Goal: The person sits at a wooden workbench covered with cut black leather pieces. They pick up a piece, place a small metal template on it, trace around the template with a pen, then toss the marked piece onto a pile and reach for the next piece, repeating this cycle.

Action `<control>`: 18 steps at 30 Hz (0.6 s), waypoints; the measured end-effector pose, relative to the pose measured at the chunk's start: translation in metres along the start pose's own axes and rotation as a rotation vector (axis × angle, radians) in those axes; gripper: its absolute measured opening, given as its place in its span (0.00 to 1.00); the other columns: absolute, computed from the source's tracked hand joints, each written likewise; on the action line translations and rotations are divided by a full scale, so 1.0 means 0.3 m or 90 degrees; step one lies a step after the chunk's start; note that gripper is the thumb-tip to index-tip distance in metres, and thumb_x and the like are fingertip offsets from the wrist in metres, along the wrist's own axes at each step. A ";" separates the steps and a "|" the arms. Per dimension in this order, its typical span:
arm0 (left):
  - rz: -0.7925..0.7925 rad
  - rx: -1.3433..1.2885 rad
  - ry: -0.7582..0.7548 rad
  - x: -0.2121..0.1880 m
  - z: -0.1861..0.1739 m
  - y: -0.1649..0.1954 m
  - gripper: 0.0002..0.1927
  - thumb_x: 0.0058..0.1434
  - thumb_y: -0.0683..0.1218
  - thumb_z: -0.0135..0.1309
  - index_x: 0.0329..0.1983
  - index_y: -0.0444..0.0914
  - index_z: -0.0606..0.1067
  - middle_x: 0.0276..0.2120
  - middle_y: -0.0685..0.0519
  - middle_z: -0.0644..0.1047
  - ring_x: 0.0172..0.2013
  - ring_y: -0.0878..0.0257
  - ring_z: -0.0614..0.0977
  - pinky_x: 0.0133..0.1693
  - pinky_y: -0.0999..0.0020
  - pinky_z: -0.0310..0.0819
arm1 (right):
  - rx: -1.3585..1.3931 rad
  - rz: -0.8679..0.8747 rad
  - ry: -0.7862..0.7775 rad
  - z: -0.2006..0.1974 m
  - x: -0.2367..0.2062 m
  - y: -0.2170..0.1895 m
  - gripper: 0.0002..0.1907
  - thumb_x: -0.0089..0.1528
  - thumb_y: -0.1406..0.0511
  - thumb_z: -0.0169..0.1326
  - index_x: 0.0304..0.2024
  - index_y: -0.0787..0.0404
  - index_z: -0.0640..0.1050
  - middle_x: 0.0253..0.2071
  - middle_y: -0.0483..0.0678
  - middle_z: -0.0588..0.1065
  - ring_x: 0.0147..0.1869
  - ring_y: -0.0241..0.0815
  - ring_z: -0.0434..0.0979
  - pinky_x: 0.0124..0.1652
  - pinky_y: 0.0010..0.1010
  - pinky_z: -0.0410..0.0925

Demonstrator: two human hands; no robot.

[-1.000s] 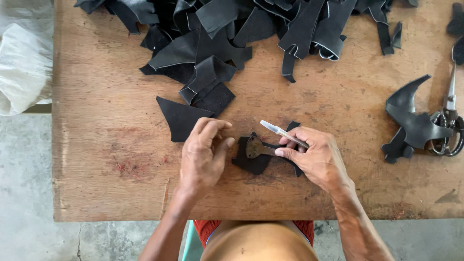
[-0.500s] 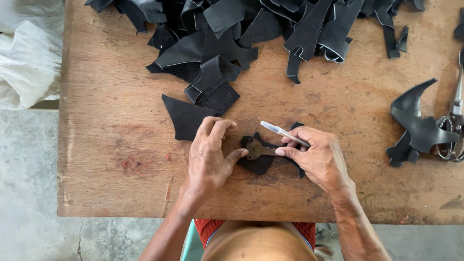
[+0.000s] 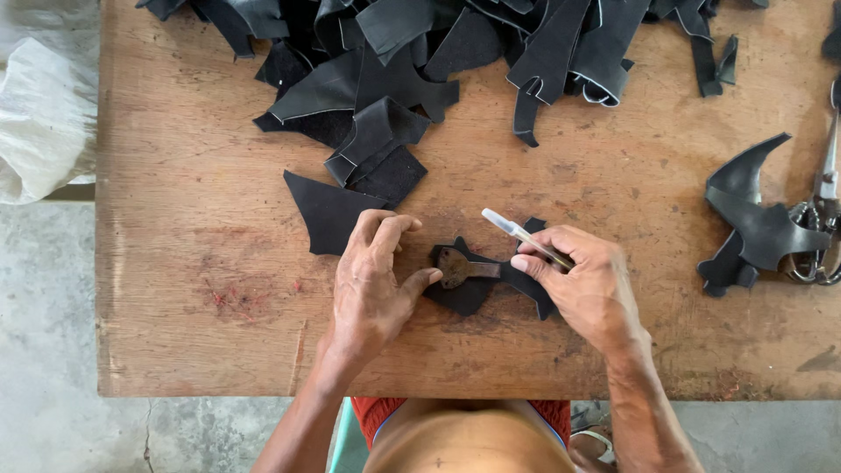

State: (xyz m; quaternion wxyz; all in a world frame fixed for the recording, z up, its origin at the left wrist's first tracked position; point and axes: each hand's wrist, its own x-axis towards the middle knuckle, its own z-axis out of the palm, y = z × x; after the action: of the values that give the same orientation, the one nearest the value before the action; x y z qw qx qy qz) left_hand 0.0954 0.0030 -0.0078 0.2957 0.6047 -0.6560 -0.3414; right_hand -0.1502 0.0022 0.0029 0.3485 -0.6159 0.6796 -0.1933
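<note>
The left hand lies flat, fingers slightly spread, thumb tip touching a small brown template on a black leather piece between both hands. The right hand has its fingers pinched together around a pale pen, just beside the template's narrow end.

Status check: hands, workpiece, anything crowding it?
Left hand pins the brown template on the black leather piece. Right hand has a pen in its grip. Loose black offcut beside the left fingers.
</note>
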 end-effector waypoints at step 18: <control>0.039 0.020 0.037 -0.002 0.018 0.011 0.29 0.45 0.45 0.73 0.50 0.36 0.74 0.47 0.46 0.73 0.48 0.50 0.78 0.48 0.57 0.75 | -0.019 0.062 -0.034 0.011 0.009 -0.019 0.17 0.49 0.66 0.72 0.39 0.59 0.83 0.29 0.41 0.76 0.26 0.30 0.67 0.26 0.25 0.65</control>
State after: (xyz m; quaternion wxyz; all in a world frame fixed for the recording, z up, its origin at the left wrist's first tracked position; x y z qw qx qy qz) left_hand 0.0892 0.0041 -0.0085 0.3149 0.5986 -0.6708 -0.3042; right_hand -0.1437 -0.0007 0.0040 0.3665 -0.5922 0.7019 -0.1497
